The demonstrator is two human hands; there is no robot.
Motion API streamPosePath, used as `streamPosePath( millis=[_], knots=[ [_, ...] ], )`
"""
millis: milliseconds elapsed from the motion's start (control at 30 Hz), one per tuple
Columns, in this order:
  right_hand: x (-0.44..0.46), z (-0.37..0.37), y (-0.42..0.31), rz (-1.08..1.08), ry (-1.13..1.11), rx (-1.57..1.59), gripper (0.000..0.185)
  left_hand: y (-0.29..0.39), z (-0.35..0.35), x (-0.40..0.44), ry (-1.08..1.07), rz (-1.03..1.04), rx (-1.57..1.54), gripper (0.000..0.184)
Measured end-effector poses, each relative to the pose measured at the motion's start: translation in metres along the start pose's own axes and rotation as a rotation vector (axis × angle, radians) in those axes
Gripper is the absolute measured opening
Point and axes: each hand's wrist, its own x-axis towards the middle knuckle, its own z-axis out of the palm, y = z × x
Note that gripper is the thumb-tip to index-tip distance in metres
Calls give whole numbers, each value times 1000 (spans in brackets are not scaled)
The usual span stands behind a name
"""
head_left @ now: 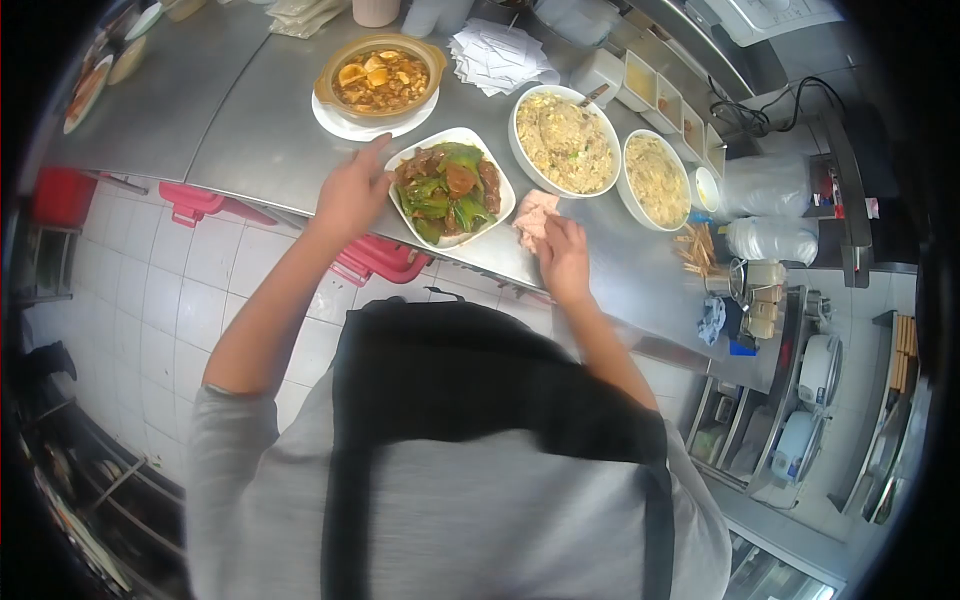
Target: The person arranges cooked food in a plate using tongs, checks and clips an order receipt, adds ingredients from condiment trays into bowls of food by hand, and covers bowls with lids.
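Note:
A square white dish [450,190] of green peppers and meat sits near the counter's front edge. My left hand [354,192] is at its left side, fingers extended and apart, with nothing held. To the right of the dish, my right hand [565,257] has its fingers closed on a crumpled pinkish cloth [535,218] that rests on the steel. Behind my left hand stands a brown clay pot [380,80] of tofu in sauce, on a white plate [372,130]. Two white bowls of fried rice, one larger [565,140] and one smaller [655,182], stand beyond my right hand.
White paper slips [495,55] lie behind the dishes. Ingredient containers [668,98] line the back right, near wrapped plastic stacks [765,187]. Wooden sticks [695,250] and a blue cloth [711,320] lie at right. Red bins [385,260] stand under the steel counter [260,130].

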Motion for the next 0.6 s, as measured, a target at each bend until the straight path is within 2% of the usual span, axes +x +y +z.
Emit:
streamPosePath(
  millis=[67, 133, 167, 200, 233, 267, 300, 400, 500, 600],
  knots=[
    [7, 2, 9, 43, -69, -28, 21, 34, 1, -14, 276, 345, 273, 48],
    [8, -18, -6, 199, -114, 172, 21, 62, 19, -27, -19, 451, 34, 52],
    [12, -32, -14, 265, -136, 271, 21, 80, 28, -35, -89, 497, 20, 52],
    [10, -45, -22, 229, -192, 327, 17, 88, 42, -39, -101, 569, 19, 53],
    [6, -57, -33, 276, -194, 477, 16, 99, 50, -42, -185, 559, -40, 52],
    [0, -67, -45, 327, -195, 627, 16, 106, 63, -46, -115, 631, -135, 43],
    [-5, -75, -56, 378, -193, 777, 16, 108, 69, -47, -131, 638, -144, 39],
    [-19, -87, -84, 590, -56, 897, 18, 112, 78, -47, -130, 723, -156, 24],
    [-24, -92, -79, 388, 37, 427, 22, 113, 82, -50, -124, 738, -129, 19],
    [-13, -102, -67, 4, 78, 129, 20, 115, 80, -47, -174, 778, -48, 14]
  ],
)
